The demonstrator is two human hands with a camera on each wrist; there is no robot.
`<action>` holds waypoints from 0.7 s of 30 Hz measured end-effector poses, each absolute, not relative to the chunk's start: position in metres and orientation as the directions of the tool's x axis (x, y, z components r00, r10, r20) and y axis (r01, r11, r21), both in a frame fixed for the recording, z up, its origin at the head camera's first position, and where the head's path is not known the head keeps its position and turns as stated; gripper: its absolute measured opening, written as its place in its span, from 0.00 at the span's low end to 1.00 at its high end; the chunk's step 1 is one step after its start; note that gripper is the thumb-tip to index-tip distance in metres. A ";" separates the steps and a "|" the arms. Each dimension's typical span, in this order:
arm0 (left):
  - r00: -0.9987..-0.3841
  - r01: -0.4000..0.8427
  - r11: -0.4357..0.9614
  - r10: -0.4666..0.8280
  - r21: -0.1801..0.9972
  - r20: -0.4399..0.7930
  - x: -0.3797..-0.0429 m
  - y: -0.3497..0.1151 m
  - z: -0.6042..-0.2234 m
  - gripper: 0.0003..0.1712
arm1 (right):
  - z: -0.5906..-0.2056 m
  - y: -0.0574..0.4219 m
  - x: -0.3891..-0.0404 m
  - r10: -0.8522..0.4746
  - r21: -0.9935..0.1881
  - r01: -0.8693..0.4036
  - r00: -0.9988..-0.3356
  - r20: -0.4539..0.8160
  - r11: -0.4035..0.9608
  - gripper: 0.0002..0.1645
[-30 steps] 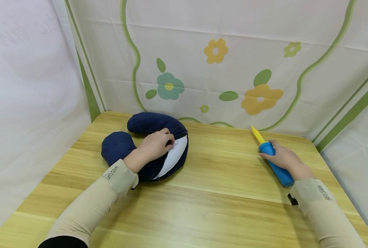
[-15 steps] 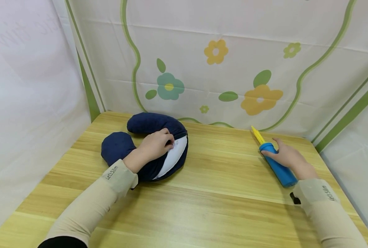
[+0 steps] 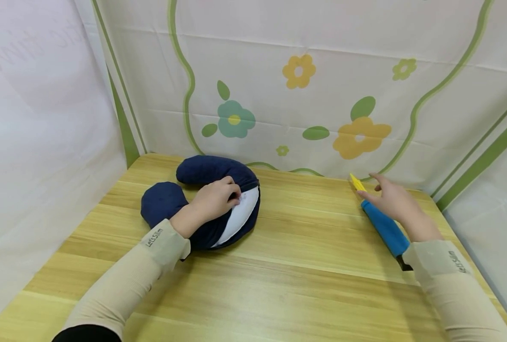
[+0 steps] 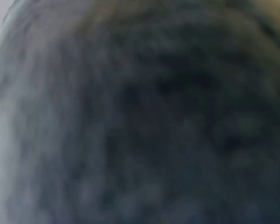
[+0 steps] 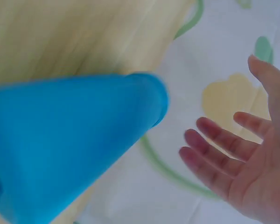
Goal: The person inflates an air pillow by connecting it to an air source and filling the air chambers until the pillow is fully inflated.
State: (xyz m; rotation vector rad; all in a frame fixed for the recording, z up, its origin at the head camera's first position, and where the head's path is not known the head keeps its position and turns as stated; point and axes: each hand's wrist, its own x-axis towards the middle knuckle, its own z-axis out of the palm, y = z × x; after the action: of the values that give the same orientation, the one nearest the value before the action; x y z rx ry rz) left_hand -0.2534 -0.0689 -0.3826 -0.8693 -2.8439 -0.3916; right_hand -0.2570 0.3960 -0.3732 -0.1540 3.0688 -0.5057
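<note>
A navy U-shaped neck pillow (image 3: pixel 212 168) lies at the left of the table, its cover parted along the outer side so a white inner lining (image 3: pixel 241 218) shows. My left hand (image 3: pixel 210 202) pinches the pillow with curled fingers at the edge of that opening. Dark blurred pillow fabric (image 4: pixel 144 140) fills the left wrist view. On the right lies a blue hand pump (image 3: pixel 383 228) with a yellow nozzle (image 3: pixel 356 183). My right hand (image 3: pixel 394 202) hovers over it, fingers spread. The right wrist view shows those fingers apart from the blue barrel (image 5: pixel 79 140).
The wooden table (image 3: pixel 287 266) ends at the back against a white curtain (image 3: pixel 270 85) printed with flowers. White fabric (image 3: pixel 39 142) also hangs along the left side and the right side.
My right hand has let go of the pump, opened its fingers and moved up and slightly right. The left hand and neck pillow have stayed put.
</note>
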 end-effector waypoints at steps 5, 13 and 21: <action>-0.825 0.563 0.799 0.526 0.210 0.208 -0.253 -0.069 -0.382 0.06 | -0.359 0.366 -0.253 -0.146 -0.342 -0.178 -0.982 0.117 0.923 0.49; -0.820 0.569 0.794 0.528 0.215 0.220 -0.252 -0.069 -0.382 0.05 | -0.348 0.319 -0.249 -0.252 -0.337 -0.349 -0.920 0.299 0.874 0.34; -0.824 0.564 0.793 0.522 0.229 0.222 -0.253 -0.071 -0.384 0.05 | -0.356 0.277 -0.252 -0.308 -0.382 -0.526 -0.809 0.501 0.760 0.18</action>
State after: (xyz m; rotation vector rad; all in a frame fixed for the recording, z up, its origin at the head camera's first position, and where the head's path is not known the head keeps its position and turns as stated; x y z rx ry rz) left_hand -0.2529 -0.0705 -0.3836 -0.8633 -2.8339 -0.4321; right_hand -0.2524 0.2773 -0.3558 -0.8301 3.3321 -0.9505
